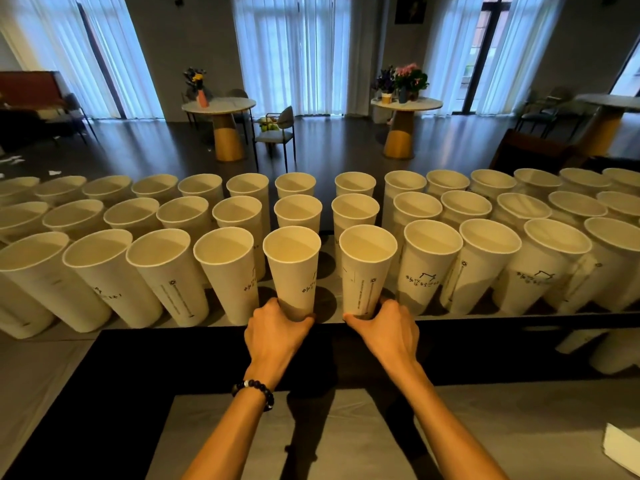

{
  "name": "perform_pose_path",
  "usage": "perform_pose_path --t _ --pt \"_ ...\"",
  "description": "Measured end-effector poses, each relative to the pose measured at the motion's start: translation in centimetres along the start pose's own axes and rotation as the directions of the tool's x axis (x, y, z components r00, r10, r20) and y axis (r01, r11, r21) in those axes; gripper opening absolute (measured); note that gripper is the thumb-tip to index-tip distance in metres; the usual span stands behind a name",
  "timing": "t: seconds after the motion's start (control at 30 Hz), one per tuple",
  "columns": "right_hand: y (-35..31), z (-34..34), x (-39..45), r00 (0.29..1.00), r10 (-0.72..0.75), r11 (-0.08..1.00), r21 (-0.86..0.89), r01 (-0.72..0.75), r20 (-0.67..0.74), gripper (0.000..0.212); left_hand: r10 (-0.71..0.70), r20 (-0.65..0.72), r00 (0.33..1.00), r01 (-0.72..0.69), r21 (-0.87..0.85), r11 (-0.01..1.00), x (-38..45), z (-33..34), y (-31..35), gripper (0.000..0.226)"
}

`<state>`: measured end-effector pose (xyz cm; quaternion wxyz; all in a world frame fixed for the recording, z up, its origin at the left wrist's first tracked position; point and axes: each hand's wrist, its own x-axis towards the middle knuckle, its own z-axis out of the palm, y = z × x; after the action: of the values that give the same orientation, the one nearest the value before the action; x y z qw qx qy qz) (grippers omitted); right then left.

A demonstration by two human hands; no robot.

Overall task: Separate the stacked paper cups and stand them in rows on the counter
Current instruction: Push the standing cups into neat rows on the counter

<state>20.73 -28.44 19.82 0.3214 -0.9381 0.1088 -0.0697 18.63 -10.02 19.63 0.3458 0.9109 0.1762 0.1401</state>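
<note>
Several tall white paper cups stand upright in three rows across the counter (pixel 485 315). My left hand (pixel 273 329) grips the base of one front-row cup (pixel 292 268), fingers and thumb curled round it. My right hand (pixel 388 327) grips the base of the neighbouring front-row cup (pixel 367 268) in the same way. Both held cups stand upright at the counter's near edge, mouths open upward, with a narrow gap between them. A dark bead bracelet sits on my left wrist.
More white cups (pixel 609 348) lie on the lower surface at the right. A white paper stack (pixel 623 452) sits at the bottom right corner. Beyond the counter are round tables (pixel 221 107) with flower vases, chairs and curtained windows.
</note>
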Motion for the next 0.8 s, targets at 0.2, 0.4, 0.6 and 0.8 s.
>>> perform_pose_path --t 0.2,0.4,0.6,0.8 --pt "0.1 0.0 -0.1 1.000 -0.012 1.000 -0.014 0.012 -0.013 0.062 0.001 -0.007 1.000 -0.001 -0.005 1.000 -0.2 0.0 0.0 0.058" --pt "-0.1 0.1 -0.6 0.999 -0.022 1.000 0.020 0.022 -0.049 0.065 0.042 -0.012 0.999 -0.042 -0.028 0.999 -0.1 0.3 -0.6 0.053" --pt "-0.3 0.0 -1.1 0.998 -0.005 0.999 0.040 0.008 -0.062 0.069 0.062 -0.015 0.998 -0.063 -0.085 0.994 -0.2 0.3 -1.0 0.053" --pt "-0.2 0.2 -1.3 0.998 0.002 0.997 0.078 0.003 -0.062 0.069 0.045 -0.001 0.999 -0.045 -0.082 0.996 -0.4 -0.1 -0.9 0.056"
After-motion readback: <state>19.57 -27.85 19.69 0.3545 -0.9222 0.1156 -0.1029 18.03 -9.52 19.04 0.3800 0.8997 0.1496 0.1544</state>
